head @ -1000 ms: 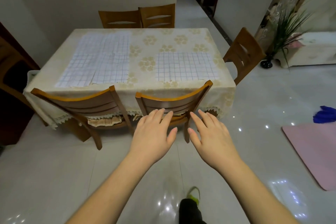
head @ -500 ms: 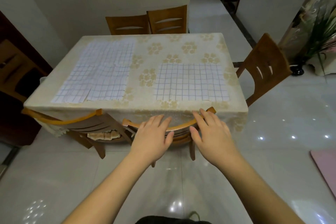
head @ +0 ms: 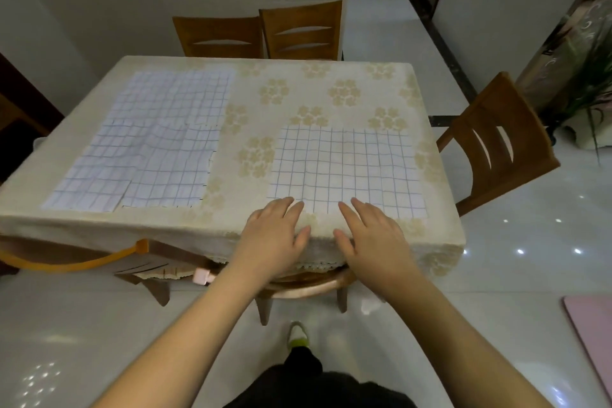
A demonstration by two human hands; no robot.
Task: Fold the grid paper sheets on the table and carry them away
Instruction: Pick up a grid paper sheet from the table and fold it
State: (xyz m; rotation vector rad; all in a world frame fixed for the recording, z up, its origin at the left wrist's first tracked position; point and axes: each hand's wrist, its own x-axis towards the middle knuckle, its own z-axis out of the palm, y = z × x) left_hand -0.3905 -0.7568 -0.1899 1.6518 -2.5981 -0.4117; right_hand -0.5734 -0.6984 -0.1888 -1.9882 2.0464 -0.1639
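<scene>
A white grid paper sheet (head: 344, 166) lies flat on the right half of the table (head: 298, 96), which wears a beige flowered cloth. Overlapping grid sheets (head: 149, 142) cover the left half. My left hand (head: 276, 235) reaches over the table's near edge, its straight fingertips at the right sheet's near edge. My right hand (head: 372, 235) is beside it, fingers straight, tips at the same edge. Neither hand holds anything.
Wooden chairs stand around the table: two at the far side (head: 261, 33), one at the right (head: 496, 142), one tucked in under my hands (head: 308, 288), one at the near left (head: 66, 262). A pink mat (head: 592, 341) lies on the glossy floor, and a plant (head: 592, 83) stands at right.
I have stepped closer to the table. Both hands moved forward from above the near chair's back to the table's near edge, reaching the right sheet.
</scene>
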